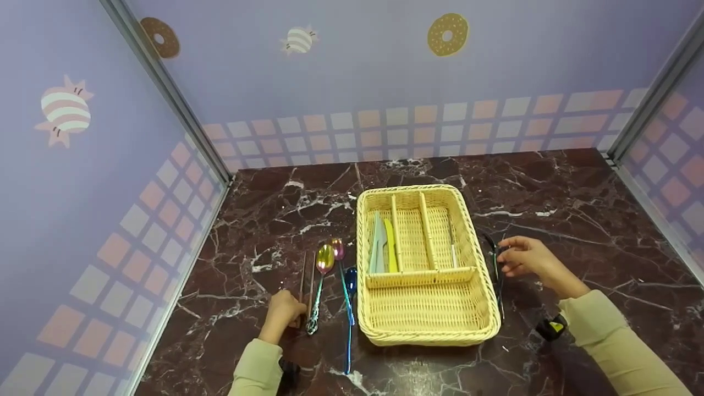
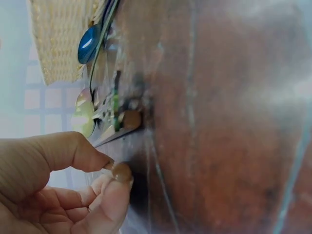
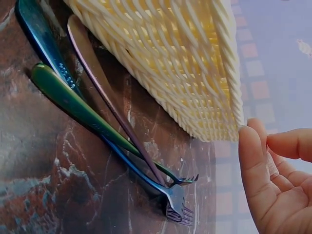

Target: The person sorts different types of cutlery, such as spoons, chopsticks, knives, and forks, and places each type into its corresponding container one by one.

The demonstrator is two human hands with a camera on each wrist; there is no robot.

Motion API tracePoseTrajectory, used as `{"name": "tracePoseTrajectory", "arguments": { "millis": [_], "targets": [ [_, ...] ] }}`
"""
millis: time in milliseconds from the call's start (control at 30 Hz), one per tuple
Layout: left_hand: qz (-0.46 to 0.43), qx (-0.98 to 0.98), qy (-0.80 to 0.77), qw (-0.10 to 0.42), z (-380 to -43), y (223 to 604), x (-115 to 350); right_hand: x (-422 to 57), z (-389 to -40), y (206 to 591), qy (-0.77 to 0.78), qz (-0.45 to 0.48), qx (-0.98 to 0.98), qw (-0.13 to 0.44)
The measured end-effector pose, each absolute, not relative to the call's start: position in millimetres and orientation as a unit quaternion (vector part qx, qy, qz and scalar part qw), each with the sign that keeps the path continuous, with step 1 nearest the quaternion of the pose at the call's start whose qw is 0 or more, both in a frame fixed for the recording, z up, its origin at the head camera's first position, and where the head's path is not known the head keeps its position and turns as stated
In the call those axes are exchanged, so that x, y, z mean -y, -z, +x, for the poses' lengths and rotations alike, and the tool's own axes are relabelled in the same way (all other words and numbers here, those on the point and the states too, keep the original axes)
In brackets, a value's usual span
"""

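My left hand [image 1: 284,311] pinches the near end of a brown chopstick [image 2: 121,172] between thumb and fingers. A second chopstick [image 2: 131,119] lies beside it, on the side toward the spoons. Just right of the chopsticks are a gold spoon [image 1: 325,258] with an ornate handle, a pink-bowled spoon [image 1: 338,249] and a blue spoon [image 1: 351,281]. My right hand [image 1: 522,257] hovers by the basket's right side with fingers loosely bent, holding nothing. Near it on the table, a blue fork [image 3: 134,168], a green fork [image 3: 92,118] and a purple fork [image 3: 114,105] lie crossed.
A pale yellow woven basket [image 1: 429,333] with compartments stands mid-table. Several knives [image 1: 391,245] lie in its left compartment, and a thin silver utensil [image 1: 453,247] in the right one. Patterned wall panels [image 1: 363,66] enclose the dark marbled table [image 1: 561,220] at the back and sides.
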State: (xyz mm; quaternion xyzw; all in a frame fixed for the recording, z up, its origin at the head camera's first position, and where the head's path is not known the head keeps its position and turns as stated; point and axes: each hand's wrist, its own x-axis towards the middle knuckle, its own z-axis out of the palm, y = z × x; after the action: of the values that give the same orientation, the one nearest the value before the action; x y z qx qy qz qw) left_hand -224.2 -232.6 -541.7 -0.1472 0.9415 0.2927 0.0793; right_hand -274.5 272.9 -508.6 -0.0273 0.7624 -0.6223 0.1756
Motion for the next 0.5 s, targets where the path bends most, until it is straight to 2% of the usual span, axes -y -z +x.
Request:
{"name": "tracePoseTrajectory", "arguments": {
  "millis": [233,500],
  "targets": [
    [-0.152,-0.880,-0.444,0.073,-220,510,226,-268,-271,496,0.633,-0.024,-0.755,0.168],
    [-0.075,-0.732,-0.669,0.099,-223,481,192,-230,-277,482,0.672,-0.044,-0.721,0.163]
  ]
}}
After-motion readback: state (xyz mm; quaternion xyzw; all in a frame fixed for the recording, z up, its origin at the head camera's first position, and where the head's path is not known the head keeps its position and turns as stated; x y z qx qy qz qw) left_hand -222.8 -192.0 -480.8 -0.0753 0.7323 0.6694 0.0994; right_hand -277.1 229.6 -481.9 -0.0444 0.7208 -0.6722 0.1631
